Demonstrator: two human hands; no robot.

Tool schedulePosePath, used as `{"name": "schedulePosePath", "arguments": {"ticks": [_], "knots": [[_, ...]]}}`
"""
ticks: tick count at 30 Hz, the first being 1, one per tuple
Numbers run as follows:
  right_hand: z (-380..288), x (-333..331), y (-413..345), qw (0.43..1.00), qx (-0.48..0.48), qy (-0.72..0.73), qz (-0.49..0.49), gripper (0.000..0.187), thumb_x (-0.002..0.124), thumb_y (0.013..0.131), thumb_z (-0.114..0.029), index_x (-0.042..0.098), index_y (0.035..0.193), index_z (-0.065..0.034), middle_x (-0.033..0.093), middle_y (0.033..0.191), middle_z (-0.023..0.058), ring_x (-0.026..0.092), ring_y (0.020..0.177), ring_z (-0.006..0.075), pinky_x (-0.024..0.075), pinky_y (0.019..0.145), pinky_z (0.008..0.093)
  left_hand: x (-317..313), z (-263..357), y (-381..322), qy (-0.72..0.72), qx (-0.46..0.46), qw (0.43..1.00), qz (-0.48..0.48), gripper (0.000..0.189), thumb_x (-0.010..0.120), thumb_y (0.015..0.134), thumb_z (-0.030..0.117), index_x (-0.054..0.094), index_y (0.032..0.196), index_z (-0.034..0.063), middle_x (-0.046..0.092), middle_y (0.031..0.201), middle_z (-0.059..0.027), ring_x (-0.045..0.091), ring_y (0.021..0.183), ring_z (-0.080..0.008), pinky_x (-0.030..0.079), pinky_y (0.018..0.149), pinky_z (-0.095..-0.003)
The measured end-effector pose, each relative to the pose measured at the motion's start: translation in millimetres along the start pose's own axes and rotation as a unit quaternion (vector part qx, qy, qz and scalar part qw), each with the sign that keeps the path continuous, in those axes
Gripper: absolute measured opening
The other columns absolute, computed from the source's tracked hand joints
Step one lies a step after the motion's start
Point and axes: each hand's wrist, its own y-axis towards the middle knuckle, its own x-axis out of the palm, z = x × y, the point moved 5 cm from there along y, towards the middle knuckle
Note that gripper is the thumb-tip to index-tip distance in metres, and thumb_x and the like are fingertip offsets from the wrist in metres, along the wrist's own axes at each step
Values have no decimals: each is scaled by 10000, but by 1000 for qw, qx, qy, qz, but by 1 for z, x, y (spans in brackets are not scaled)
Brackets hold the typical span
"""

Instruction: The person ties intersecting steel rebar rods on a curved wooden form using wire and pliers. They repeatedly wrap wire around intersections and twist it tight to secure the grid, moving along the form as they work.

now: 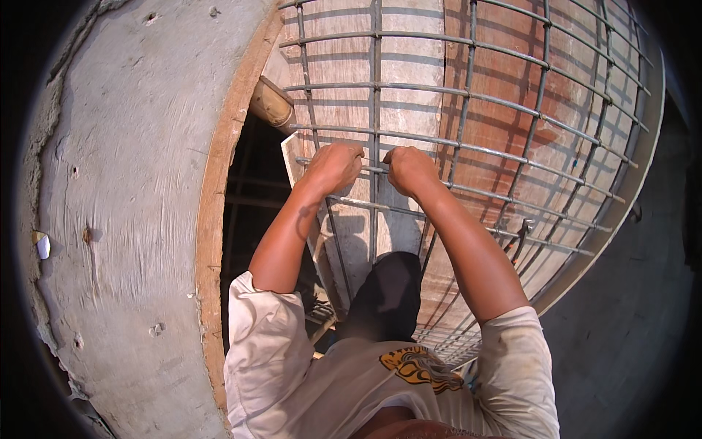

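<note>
Both my hands are curled close together over a mesh of steel reinforcing bars (417, 85). My left hand (339, 165) has its fingers pinched beside an upright bar (375, 110), over a cross bar (374, 170) with a hooked left end. On the other side of that upright, my right hand (410, 169) is also pinched, its fingertips turned toward the left hand. A thin strand may run between the fingertips; it is too small to make out. Behind the mesh are plywood panels (408, 66), partly stained red-brown.
Pincers (524, 230) with dark and orange handles hang on the mesh at right. To the left, a concrete slab (131, 181) has a timber edge (211, 219) bearing nails. Beside it is a dark gap (255, 186), with a bamboo pole (271, 104) at its top.
</note>
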Motion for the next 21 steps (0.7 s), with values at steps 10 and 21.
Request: {"name": "schedulePosePath", "arguments": {"ticks": [10, 21], "knots": [[10, -5, -8, 990, 39, 133, 10, 321, 560, 815, -66, 753, 1071, -81, 700, 1053, 224, 661, 1024, 389, 511, 933, 442, 15, -8, -29, -136, -39, 988, 58, 304, 505, 872, 140, 669, 1029, -61, 658, 850, -282, 661, 844, -426, 509, 777, -447], [6, 5, 17, 996, -41, 63, -42, 240, 579, 795, -99, 700, 880, 90, 673, 973, 319, 665, 962, 440, 527, 859, 470, 33, -13, -55, -572, -200, 795, 8, 281, 485, 939, 123, 644, 1080, -61, 456, 658, 39, 383, 521, -44, 317, 472, -225]]}}
